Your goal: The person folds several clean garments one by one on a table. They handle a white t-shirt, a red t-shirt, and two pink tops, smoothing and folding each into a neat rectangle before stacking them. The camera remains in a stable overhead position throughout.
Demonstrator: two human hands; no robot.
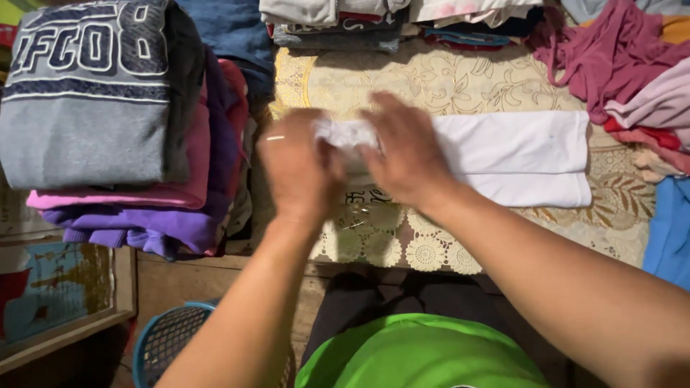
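Seen from above: left hand (298, 169) and right hand (406, 151) meeting at the centre of the frame, both curled over the near end of a white folded garment (517, 154), fingers bunching a crumpled corner of the cloth between them; blurred by motion, so exact pinch hard to tell, though neither hand spread flat. Garment laid lengthwise from the centre toward 3 o'clock across a cream lace tablecloth (431, 79), long and doubled over, apparently to keep edges lined up for a narrower fold. At 9 o'clock, well apart from the hands, a stack of folded clothes (129, 194) topped by a grey printed sweatshirt (86, 100), pink and purple layers beneath, squared up as finished pieces would be. At 12 o'clock, a row of folded items (338, 18) along the far edge. At 2 o'clock, a loose heap of magenta and pink clothing (611, 65), unfolded. At 7 o'clock, below table level, a blue laundry basket (169, 341).
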